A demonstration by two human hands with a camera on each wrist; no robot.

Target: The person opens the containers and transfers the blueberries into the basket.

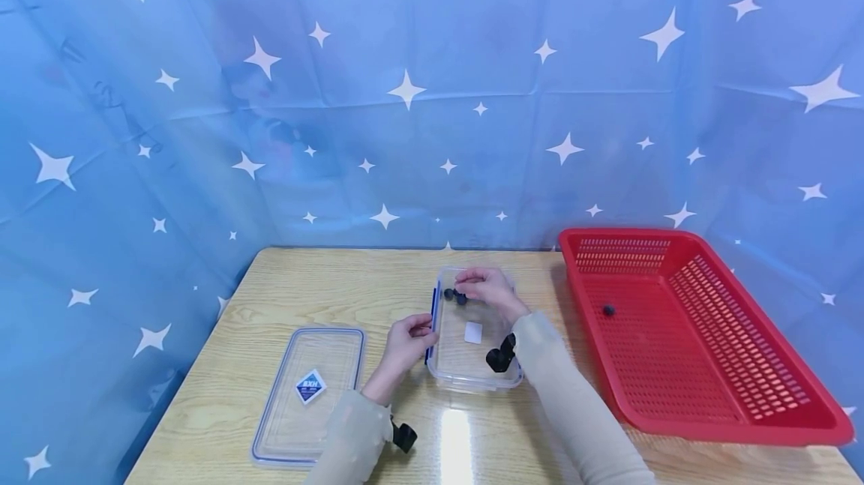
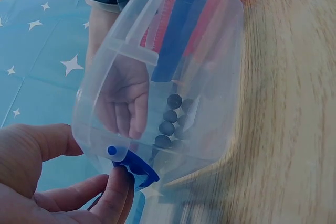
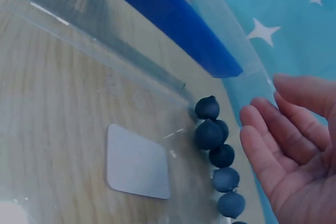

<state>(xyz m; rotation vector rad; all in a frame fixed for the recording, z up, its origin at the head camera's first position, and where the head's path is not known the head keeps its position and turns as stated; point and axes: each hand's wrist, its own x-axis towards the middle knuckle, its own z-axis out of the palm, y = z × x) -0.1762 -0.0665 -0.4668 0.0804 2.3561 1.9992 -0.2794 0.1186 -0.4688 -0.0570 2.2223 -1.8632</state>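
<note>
A clear plastic container (image 1: 451, 365) sits at the middle of the wooden table, tipped up on its left side. My left hand (image 1: 420, 330) pinches the blue latch (image 2: 135, 167) on that left wall, thumb and fingers (image 2: 116, 188) around it. Several dark blueberries (image 3: 216, 145) lie in a row along the container's far corner (image 1: 455, 295). My right hand (image 1: 481, 287) is inside the container just beside them, palm and fingers (image 3: 265, 129) relaxed and holding nothing. A white sticker (image 3: 137, 161) shows on the container's floor.
The container's clear lid (image 1: 307, 393) with a blue label lies flat to the left. A red slotted basket (image 1: 702, 410) stands at the right with one blueberry (image 1: 609, 310) in it. Blue star-patterned cloth hangs behind and beside the table.
</note>
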